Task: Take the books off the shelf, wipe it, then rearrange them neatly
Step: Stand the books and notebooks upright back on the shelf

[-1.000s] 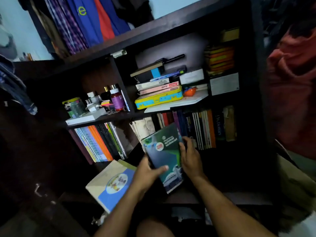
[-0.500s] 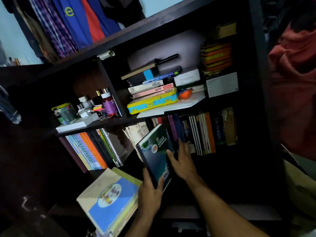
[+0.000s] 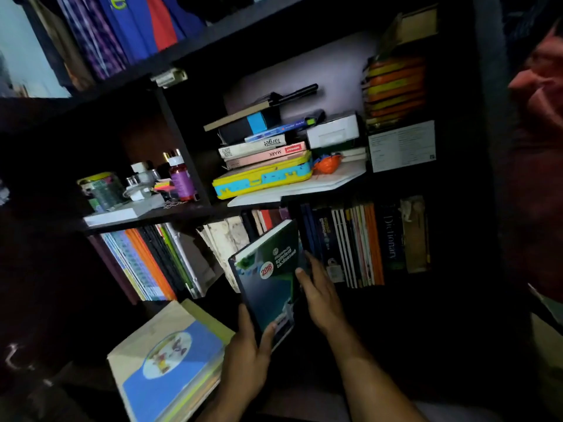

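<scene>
Book (image 3: pixel 268 278) with green-blue cover, marked 2018, sits at centre frame, tilted, upper end just before the row of upright books (image 3: pixel 353 245) on the lower shelf (image 3: pixel 396 287). My left hand (image 3: pixel 248 357) grips its lower edge, thumb on the cover, fingers curled behind. My right hand (image 3: pixel 320 290) lies flat on its right edge, fingers straight, slightly spread. Judgement: keep the spine supported from below and guide with the right. Versus half a second ago: book stands more upright, left grip unchanged. Pile of removed books (image 3: pixel 170 357) lower left.
</scene>
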